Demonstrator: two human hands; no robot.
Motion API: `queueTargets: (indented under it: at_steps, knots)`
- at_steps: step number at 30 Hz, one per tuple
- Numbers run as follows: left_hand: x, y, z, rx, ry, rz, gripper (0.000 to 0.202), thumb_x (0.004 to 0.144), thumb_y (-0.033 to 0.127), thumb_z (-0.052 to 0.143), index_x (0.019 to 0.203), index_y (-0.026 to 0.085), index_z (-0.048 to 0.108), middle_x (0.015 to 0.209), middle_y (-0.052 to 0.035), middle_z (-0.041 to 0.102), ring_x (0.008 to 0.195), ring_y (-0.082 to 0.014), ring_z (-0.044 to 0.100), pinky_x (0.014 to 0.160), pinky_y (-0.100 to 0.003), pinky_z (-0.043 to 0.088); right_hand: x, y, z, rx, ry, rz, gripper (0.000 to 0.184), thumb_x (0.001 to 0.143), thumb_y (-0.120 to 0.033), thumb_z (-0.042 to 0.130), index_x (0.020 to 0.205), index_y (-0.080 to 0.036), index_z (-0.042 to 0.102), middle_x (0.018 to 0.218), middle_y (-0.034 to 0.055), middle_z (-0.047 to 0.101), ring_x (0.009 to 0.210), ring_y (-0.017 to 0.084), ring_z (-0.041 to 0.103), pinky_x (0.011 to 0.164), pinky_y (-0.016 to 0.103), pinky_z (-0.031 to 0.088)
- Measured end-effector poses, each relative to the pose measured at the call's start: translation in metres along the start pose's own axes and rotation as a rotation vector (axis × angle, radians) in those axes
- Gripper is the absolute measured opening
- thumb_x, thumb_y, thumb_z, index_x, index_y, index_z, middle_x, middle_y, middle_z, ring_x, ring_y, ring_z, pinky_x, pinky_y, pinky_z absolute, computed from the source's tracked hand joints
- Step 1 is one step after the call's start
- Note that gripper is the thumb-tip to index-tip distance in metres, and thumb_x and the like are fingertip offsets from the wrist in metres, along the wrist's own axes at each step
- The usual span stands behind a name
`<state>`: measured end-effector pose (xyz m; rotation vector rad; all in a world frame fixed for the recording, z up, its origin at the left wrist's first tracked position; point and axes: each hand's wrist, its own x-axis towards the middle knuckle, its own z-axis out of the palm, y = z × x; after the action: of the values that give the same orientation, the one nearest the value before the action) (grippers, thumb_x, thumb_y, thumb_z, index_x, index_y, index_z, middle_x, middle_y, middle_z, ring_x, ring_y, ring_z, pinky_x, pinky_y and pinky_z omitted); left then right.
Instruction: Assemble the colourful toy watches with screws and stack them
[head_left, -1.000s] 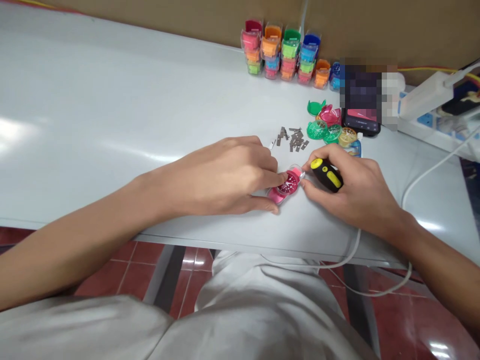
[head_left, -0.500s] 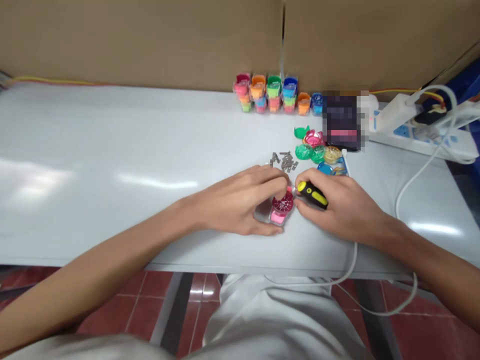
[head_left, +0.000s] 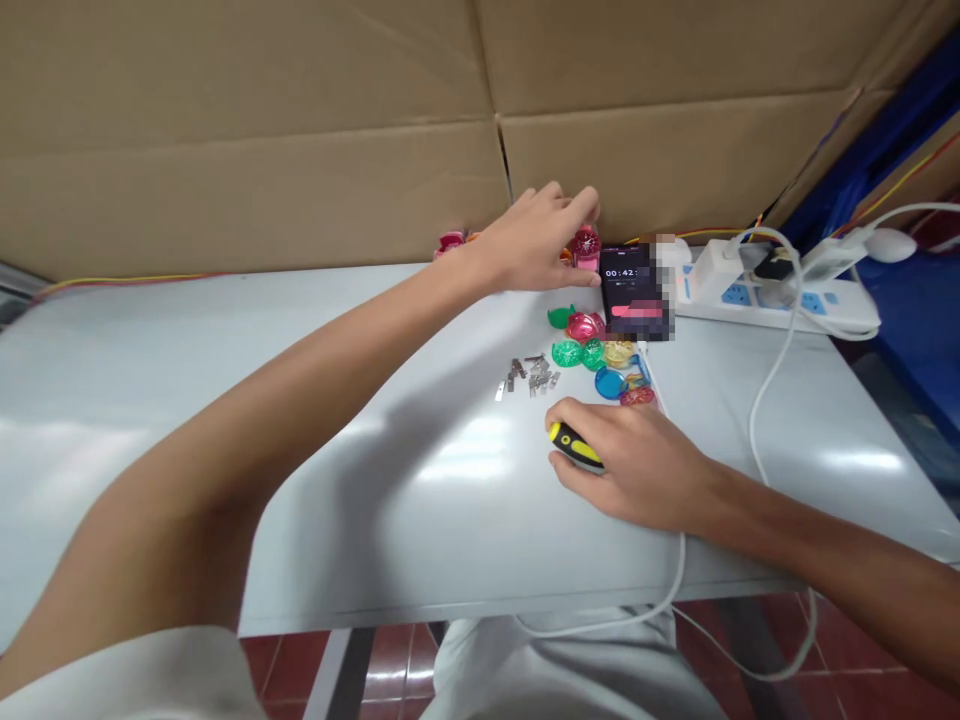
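At the back of the table, my left hand (head_left: 544, 240) has its fingers closed around a pink toy watch (head_left: 586, 245) with a dark red dial. It is beside the row of similar watches, most of which my hand and forearm hide. Lower down, my right hand (head_left: 637, 465) grips a screwdriver (head_left: 577, 447) by its black and yellow handle; the tip does not show. Small flat metal pieces (head_left: 536, 375) lie loose between the two hands. Beyond my right hand are round plastic covers, among them a green one (head_left: 568, 353) and a blue one (head_left: 611, 382).
A phone (head_left: 630, 290) showing a timer leans at the back, right of the watch. Farther right, a white power strip (head_left: 780, 305) holds several plugs. A white cable (head_left: 759, 420) runs down past my right forearm. Cardboard (head_left: 300, 130) walls off the table's back.
My left hand has carried the pink watch from beside the screwdriver to the row at the back. My right hand keeps the screwdriver near the front. The view has tilted up.
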<state>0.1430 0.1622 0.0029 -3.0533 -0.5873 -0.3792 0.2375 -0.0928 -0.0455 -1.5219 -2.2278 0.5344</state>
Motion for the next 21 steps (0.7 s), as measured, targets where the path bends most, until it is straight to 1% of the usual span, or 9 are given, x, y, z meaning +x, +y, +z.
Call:
queueTargets:
  at_steps: [2, 5, 9, 12, 17, 21]
  knots:
    - [0.013, -0.005, 0.011, 0.057, -0.062, -0.004, 0.06, 0.089, 0.058, 0.071, 0.128, 0.016, 0.057, 0.11, -0.0139, 0.067, 0.118, -0.0381, 0.061, 0.101, -0.05, 0.047, -0.001, -0.001, 0.0, 0.003, -0.02, 0.0, 0.015, 0.101, -0.03, 0.05, 0.114, -0.024, 0.053, 0.097, -0.0012, 0.073, 0.081, 0.016, 0.067, 0.066, 0.032, 0.033]
    - [0.017, -0.008, 0.019, 0.124, -0.118, -0.008, 0.057, 0.094, 0.062, 0.062, 0.126, 0.015, 0.065, 0.111, -0.0152, 0.07, 0.119, -0.0382, 0.062, 0.104, -0.052, 0.045, -0.002, -0.003, 0.001, -0.029, -0.046, 0.019, 0.013, 0.102, -0.031, 0.046, 0.111, -0.024, 0.052, 0.096, -0.0015, 0.072, 0.079, 0.016, 0.066, 0.066, 0.033, 0.031]
    - [0.018, -0.007, 0.023, 0.177, -0.093, 0.006, 0.054, 0.096, 0.058, 0.059, 0.127, 0.015, 0.07, 0.119, -0.0155, 0.072, 0.125, -0.0378, 0.059, 0.107, -0.052, 0.042, -0.001, -0.007, 0.001, -0.058, -0.067, 0.053, 0.012, 0.102, -0.032, 0.045, 0.108, -0.024, 0.052, 0.096, -0.0018, 0.071, 0.08, 0.017, 0.065, 0.066, 0.033, 0.028]
    - [0.019, -0.006, 0.026, 0.203, -0.094, 0.013, 0.053, 0.098, 0.056, 0.056, 0.125, 0.013, 0.071, 0.122, -0.0167, 0.072, 0.126, -0.0371, 0.059, 0.107, -0.05, 0.041, 0.0, -0.008, 0.001, -0.047, -0.077, 0.067, 0.013, 0.102, -0.031, 0.045, 0.109, -0.024, 0.053, 0.099, -0.0014, 0.071, 0.084, 0.017, 0.066, 0.065, 0.033, 0.026]
    - [0.019, -0.011, 0.031, 0.222, -0.09, 0.037, 0.057, 0.101, 0.053, 0.05, 0.135, 0.011, 0.066, 0.133, -0.0174, 0.069, 0.128, -0.0357, 0.059, 0.108, -0.048, 0.041, 0.002, -0.008, 0.001, -0.049, -0.097, 0.074, 0.013, 0.101, -0.031, 0.045, 0.109, -0.023, 0.054, 0.101, -0.001, 0.071, 0.084, 0.017, 0.065, 0.065, 0.033, 0.024]
    - [0.018, -0.013, 0.031, 0.252, -0.097, 0.039, 0.058, 0.102, 0.054, 0.049, 0.136, 0.01, 0.066, 0.134, -0.0176, 0.068, 0.127, -0.0361, 0.06, 0.106, -0.048, 0.043, 0.0, -0.009, 0.001, -0.051, -0.11, 0.057, 0.012, 0.101, -0.031, 0.046, 0.106, -0.023, 0.054, 0.096, -0.0013, 0.071, 0.077, 0.015, 0.063, 0.063, 0.033, 0.021]
